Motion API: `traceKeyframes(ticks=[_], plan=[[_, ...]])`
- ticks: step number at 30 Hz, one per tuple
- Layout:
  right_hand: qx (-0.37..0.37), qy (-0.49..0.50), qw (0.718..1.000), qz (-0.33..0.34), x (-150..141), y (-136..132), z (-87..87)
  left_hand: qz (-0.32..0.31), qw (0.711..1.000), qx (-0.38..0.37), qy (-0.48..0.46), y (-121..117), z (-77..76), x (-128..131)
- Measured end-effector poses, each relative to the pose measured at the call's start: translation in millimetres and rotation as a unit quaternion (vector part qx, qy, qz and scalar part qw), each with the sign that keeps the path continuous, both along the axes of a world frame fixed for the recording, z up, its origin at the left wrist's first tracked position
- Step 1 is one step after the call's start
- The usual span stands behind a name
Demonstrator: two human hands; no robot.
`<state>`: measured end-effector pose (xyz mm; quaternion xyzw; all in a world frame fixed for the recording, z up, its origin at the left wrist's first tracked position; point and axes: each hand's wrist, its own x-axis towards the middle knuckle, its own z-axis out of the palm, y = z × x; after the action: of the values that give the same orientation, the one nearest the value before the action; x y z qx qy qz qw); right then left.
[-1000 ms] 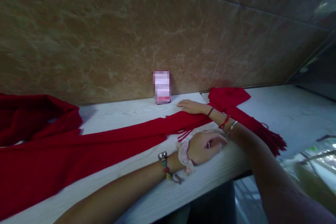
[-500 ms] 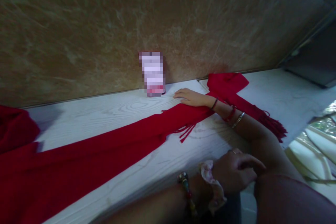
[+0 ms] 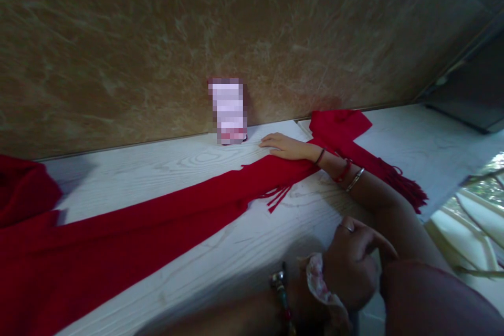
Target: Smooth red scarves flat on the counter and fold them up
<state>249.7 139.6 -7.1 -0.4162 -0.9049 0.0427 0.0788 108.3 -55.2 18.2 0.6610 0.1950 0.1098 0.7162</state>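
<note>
My right hand (image 3: 289, 147) lies flat and open, its fingers stretched over the white wood-grain surface and its palm at the upper edge of a red scarf (image 3: 165, 215) with a fringed end. Curled up by my right arm is my left hand (image 3: 350, 262), its index finger reaching to the edge of the pinkish sleeve (image 3: 429, 294). Nothing shows in its fingers, though part of them is in shadow. Beneath and beyond my right forearm, a folded red fringed piece (image 3: 342, 126) rests on the surface.
A phone with a blurred screen (image 3: 228, 110) leans against the brown marbled wall (image 3: 157, 52). Bunched red cloth (image 3: 25, 189) lies at the far left. A dark box-like object (image 3: 468, 79) stands at the right, above pale slatted furniture (image 3: 472, 226).
My left hand has shifted slightly upward and its wrist has turned beside the right arm. The right hand stays resting in the same place; the scarf looks unchanged.
</note>
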Motion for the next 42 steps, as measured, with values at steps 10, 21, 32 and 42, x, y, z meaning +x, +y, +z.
traceKeyframes(ticks=[10,21,32,42], plan=[[0.009,0.022,1.0,0.007,3,2,-4.5,-0.009,0.995,0.006,-0.102,7,-6.7,0],[0.001,0.016,1.0,-0.003,1,0,-0.7,-0.021,0.993,0.038,-0.106,4,-12.6,0],[0.001,0.014,1.0,-0.006,1,-1,-0.9,-0.064,0.983,0.056,-0.163,7,-25.0,2],[0.001,0.018,1.0,-0.001,2,0,-2.7,-0.054,0.95,0.286,-0.116,39,-18.1,-7]])
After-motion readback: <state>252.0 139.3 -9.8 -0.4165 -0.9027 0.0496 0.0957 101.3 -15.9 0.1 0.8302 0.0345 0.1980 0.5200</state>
